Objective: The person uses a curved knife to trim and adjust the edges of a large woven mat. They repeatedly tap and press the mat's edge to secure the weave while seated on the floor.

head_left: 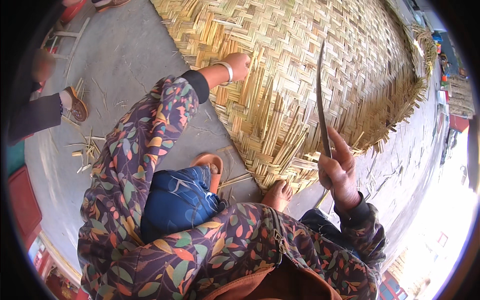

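Holding curved tool (320,100) | R grip (340,169): closed | L grip (238,66): part-curled, hold unclear, woven mat (295,65) under

There is one woven mat (305,75), one long blade-like tool (320,95), two hands, a left hand (240,67) and a right hand (342,174), one wide pale bracelet (229,71), one leaf-patterned jacket (200,250), one clearly visible orange sandal (215,182), and two brown shoes (77,106); loose strips (89,150) are too many to count.

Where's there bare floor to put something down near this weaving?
Likely best: the grey floor at upper left, between the woven mat and the pale frame. It's crowded lower down, where cut strips lie below the other person's shoe, and at the mat's near corner, beside the wearer's right foot.
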{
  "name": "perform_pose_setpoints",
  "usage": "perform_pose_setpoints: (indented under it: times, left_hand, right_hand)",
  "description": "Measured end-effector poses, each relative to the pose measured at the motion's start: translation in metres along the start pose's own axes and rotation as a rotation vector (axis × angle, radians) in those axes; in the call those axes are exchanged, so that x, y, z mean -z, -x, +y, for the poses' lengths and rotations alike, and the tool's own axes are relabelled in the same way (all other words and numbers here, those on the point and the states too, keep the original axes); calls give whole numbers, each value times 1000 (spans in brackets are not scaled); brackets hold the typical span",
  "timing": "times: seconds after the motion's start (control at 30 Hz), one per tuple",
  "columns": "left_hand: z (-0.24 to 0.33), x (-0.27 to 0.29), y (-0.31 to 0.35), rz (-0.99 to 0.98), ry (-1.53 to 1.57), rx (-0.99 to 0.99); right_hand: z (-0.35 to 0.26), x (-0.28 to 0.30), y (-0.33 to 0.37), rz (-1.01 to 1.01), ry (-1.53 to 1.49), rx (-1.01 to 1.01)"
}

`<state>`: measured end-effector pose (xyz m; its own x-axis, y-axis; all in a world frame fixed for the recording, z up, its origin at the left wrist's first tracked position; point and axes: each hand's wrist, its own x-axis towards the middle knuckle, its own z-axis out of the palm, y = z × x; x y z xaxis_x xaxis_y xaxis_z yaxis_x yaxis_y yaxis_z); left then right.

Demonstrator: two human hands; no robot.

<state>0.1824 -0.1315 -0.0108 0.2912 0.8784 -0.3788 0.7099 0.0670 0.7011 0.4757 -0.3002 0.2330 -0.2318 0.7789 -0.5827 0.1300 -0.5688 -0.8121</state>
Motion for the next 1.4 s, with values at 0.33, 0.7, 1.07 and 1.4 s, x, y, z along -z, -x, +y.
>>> perform_pose_setpoints:
  times: [0.33, 0.7, 1.07, 1.4]
  left_hand:
    - [11, -1, -34, -106, 197, 313]
    - [-12, 5, 13, -475, 763, 250]
    - [-8, -30, 24, -207, 808, 216]
    - [-7, -40, 38, 273, 780, 313]
  right_hand:
    - [21, -4, 29, 38, 163, -166]
    - [19, -18, -33, -153, 204, -101]
    - [38, -49, -61, -403, 444, -99]
    - [62, -42, -102, -270, 410, -166]
